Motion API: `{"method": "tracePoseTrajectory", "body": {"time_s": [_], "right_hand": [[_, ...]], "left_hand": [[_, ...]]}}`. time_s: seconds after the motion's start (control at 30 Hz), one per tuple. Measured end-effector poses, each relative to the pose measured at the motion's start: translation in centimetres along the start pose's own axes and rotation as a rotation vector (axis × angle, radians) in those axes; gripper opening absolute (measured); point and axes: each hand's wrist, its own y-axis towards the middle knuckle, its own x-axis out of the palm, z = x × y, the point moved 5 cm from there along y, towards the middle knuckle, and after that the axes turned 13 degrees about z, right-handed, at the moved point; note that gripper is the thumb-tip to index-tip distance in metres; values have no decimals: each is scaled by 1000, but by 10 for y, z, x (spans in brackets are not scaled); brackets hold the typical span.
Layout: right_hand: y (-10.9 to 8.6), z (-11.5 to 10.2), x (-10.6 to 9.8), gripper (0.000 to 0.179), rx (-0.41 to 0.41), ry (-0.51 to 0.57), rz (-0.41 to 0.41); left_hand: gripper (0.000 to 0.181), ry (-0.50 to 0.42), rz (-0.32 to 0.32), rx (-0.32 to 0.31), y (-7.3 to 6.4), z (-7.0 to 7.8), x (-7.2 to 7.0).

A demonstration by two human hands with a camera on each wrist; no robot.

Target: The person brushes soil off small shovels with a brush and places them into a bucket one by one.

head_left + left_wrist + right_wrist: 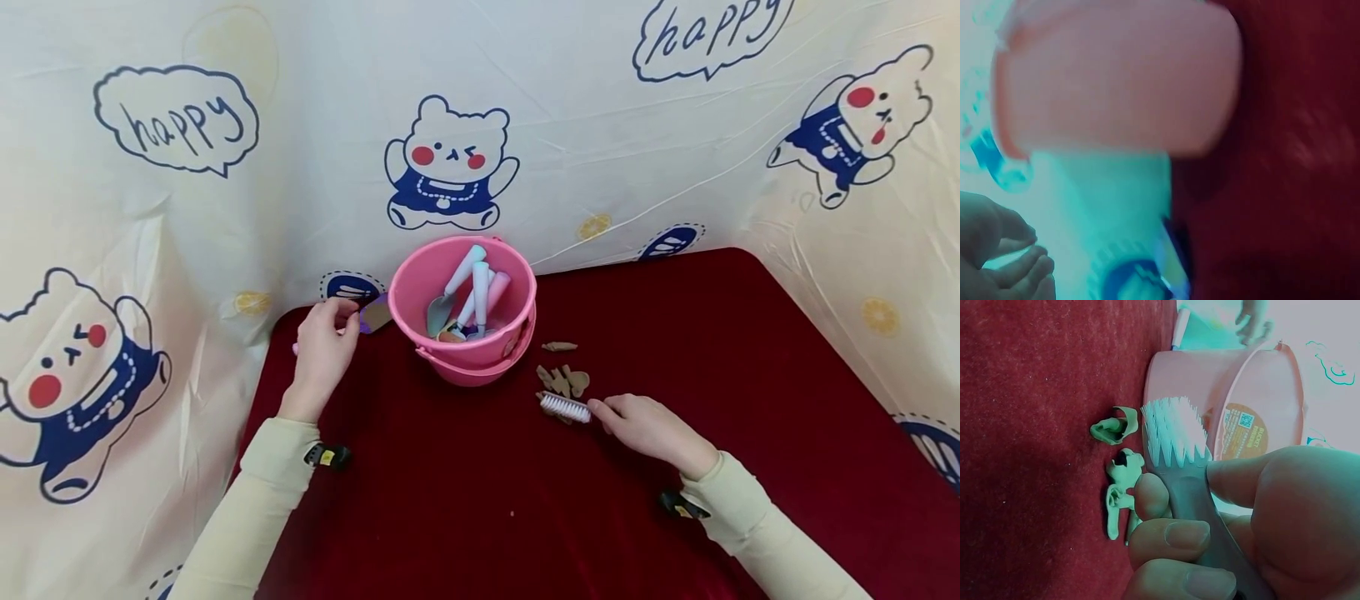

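Note:
My right hand (652, 429) holds a small brush (566, 407) by its grey handle (1194, 503), thumb on one side and fingers curled round the other. The white bristles (1175, 428) stand close by several brown, curled scraps (558, 381) on the cloth. At the left my left hand (322, 350) hovers with loosely bent fingers (1025, 275) and nothing between them. Below it lies a flat tool with a brown face and purple edge (375, 315), partly hidden by the hand and the bucket. A pink bucket (467, 375) stands between the hands.
Inside the bucket lean several small tools with pale blue and pink handles (482, 292), one a trowel (439, 317). Dark red cloth (450, 500) covers the table. Printed white fabric (322, 183) encloses the back and sides. Another brown scrap (559, 346) lies farther back.

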Motion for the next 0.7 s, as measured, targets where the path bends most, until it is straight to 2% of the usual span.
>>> {"method": "tracePoseTrajectory", "body": {"time_s": [0.1, 0.17, 0.3, 0.47, 0.7], "right_hand": [[-1, 0, -1, 52, -3, -1, -1], [-1, 1, -1, 52, -3, -2, -1], [-1, 0, -1, 52, -2, -1, -7], [-1, -1, 0, 50, -3, -2, -16], [-1, 1, 4, 51, 21, 3, -26]], "left_hand": [[19, 43, -38, -54, -1, -31, 2], [20, 65, -64, -65, -2, -48, 4], [20, 132, -92, -41, -2, -74, 8], [24, 206, -135, 4, -3, -95, 17], [31, 313, -172, 41, -8, -114, 28]]}}
